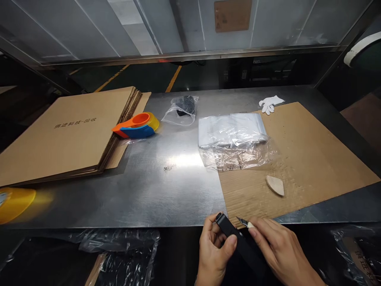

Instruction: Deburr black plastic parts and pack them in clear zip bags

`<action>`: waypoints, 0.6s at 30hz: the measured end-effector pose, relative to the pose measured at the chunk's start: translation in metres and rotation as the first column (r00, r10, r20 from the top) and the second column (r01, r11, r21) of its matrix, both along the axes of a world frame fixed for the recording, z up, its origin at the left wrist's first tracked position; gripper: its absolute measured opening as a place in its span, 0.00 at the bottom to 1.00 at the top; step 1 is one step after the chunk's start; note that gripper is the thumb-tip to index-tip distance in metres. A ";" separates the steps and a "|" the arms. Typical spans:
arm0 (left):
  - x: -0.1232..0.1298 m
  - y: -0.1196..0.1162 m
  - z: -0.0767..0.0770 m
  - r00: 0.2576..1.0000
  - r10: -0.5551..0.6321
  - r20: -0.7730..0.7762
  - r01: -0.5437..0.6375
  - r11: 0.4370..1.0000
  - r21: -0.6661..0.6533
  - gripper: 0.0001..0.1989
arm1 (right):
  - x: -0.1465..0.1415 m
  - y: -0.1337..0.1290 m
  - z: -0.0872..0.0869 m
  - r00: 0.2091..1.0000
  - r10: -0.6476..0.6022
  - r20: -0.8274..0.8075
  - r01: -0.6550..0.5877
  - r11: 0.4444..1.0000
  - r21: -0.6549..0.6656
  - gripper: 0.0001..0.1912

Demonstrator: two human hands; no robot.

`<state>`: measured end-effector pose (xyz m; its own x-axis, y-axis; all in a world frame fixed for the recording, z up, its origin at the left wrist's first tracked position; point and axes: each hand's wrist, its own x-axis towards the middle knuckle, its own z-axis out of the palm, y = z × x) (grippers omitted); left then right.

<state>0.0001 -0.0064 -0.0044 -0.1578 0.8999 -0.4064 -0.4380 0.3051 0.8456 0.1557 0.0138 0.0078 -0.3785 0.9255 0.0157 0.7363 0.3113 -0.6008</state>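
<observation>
My left hand (214, 250) is closed around a long black bar-shaped part (238, 238), thumb on top, at the table's front edge. The lower end of the part runs down into the dark, so its full length is hidden. In my right hand (276, 246) is a craft knife (247, 223) with a pale handle, its blade pointing up and left, close beside the black part. I cannot tell whether the blade touches it. Beyond my hands a wedge-shaped pale wooden piece (275, 185) lies on a flat cardboard sheet (309, 155).
A plastic-wrapped pack of bags (232, 129) overlaps the cardboard. Behind lie a white glove (270, 104) and a clear bag with black contents (184, 108). To the left, a tape dispenser (138, 126) sits by stacked cardboard (68, 131); a yellow tape roll (16, 203) is nearer.
</observation>
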 end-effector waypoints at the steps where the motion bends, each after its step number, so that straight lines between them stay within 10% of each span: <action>1: 0.000 0.000 0.000 1.000 0.001 0.007 -0.001 1.000 -0.002 0.24 | 0.000 0.000 0.003 1.000 0.007 -0.009 -0.007 1.000 0.024 0.15; 18: 0.001 -0.003 -0.003 1.000 -0.009 0.029 0.009 1.000 -0.020 0.25 | -0.006 -0.003 0.010 0.996 0.091 0.020 -0.092 0.993 0.075 0.10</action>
